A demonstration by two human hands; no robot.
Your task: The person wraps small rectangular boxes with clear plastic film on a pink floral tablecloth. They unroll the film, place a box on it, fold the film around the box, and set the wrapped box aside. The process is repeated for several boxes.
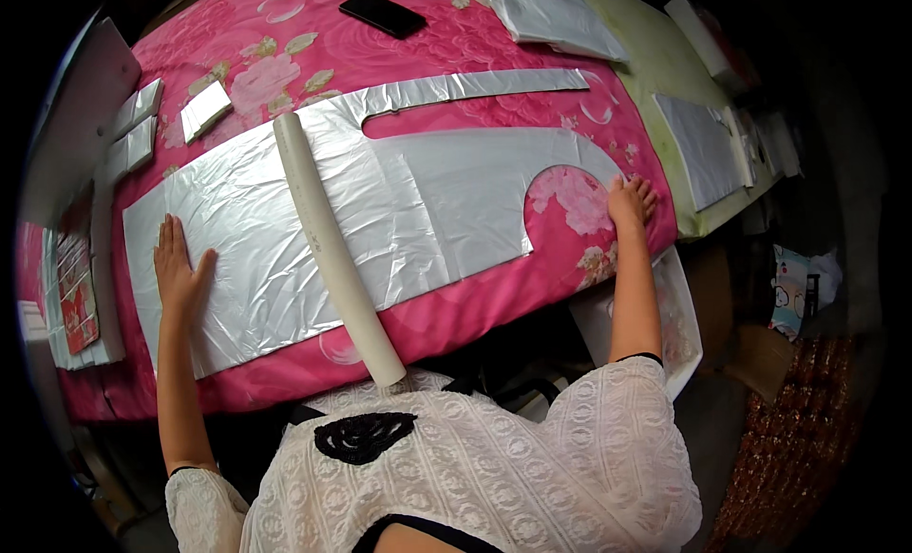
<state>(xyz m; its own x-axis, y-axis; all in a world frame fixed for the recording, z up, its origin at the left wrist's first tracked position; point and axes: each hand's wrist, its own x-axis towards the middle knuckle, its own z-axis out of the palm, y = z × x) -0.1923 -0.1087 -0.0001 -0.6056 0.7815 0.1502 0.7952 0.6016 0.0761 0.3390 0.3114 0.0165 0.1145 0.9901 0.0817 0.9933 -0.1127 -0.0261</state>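
Note:
A silver plastic sheet (475,197) lies flat on the pink floral cloth, with a long slot on its far side and a rounded cutout at its right end. Its outline resembles an apron or a vest-shaped bag. My left hand (180,273) rests palm down on the sheet's left end, fingers stretched out. At the right end my right hand (632,203) lies by the narrow strip beside the rounded cutout, its fingers slightly bent and apart. Across the sheet, between both hands, a white plastic pipe (328,239) reaches past the near edge toward my body.
Beyond the sheet lie a black phone (382,14) and a small folded silver packet (206,111). Stacked silver film (551,16) sits at the far right, more folded film (698,149) on the green cloth (622,40). A white bin (676,315) stands below the right edge.

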